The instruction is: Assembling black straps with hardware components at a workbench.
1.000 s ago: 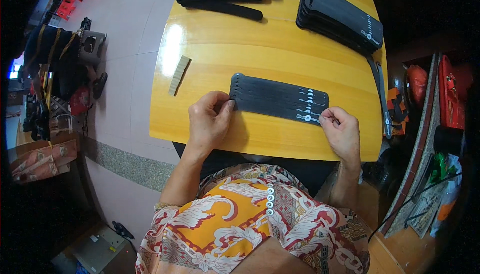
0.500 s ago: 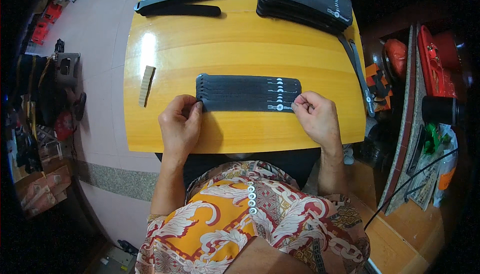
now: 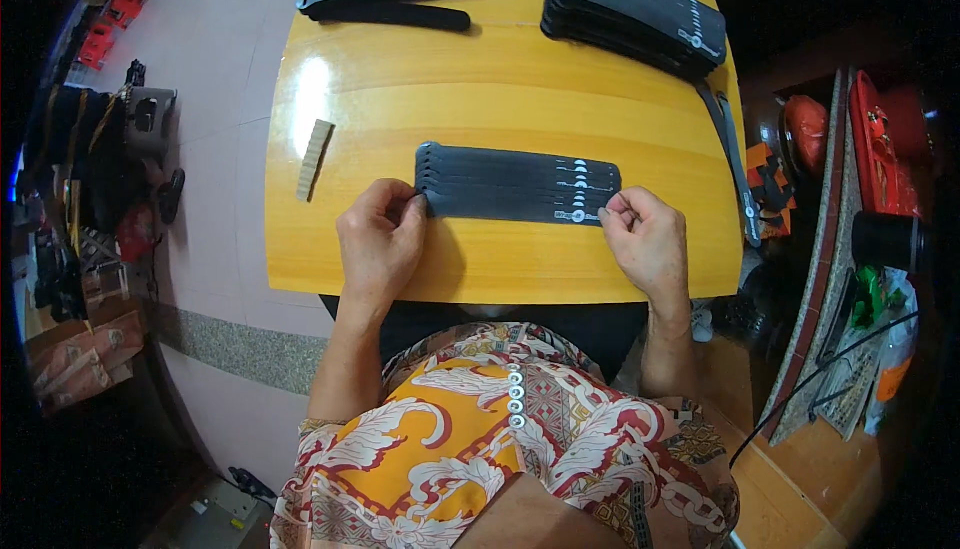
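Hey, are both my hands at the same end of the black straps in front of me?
No, the left hand is at the left end of the black straps, the right hand at the right.

Vs 1s ago: view shifted, straps (image 3: pixel 495 184) farther L

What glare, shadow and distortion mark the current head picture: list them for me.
Head view: white glare on the glossy yellow wood-grained table, just above the ridged tan strip; head view: shadow right of the bare left hand, below the overlapping flat black straps; head view: fisheye bowing toward the rim, where corners go nearly black.
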Demonstrator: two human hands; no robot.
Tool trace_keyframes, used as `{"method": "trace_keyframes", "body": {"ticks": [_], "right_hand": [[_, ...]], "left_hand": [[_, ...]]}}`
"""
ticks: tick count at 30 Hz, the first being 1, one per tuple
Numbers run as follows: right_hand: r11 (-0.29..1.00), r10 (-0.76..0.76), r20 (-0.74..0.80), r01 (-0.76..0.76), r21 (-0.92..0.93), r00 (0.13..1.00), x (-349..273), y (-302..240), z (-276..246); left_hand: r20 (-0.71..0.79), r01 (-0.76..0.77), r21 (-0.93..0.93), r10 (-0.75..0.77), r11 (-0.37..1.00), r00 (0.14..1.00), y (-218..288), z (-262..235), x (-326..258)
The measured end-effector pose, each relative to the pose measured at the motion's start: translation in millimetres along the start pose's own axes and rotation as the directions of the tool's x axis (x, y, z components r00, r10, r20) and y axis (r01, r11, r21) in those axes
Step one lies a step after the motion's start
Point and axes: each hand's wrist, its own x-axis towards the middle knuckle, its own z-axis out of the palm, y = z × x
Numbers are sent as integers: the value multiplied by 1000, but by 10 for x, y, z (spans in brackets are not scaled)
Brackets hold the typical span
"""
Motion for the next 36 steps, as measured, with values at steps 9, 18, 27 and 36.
{"method": "trace_keyframes", "body": {"ticks": [9,18,27,36], "right_hand": [[995,-23,-79,15,-100,997,-11,-62,-11],[911,-405,-88,410,47,910,24,-177,218],[924,-310,-330,364,117,892,93,-23,-317],[884,103,-257,-206,-419,961,986,792,-1316]], "left_hand": [[132,2,168,-24,986,991,66,-142,91],[89,-326,-3,325,945,942,223,19,156],[127,-260,-64,266,964,956,143,74,121],[164,-627,-173,649,760,743,837,248,19]]}}
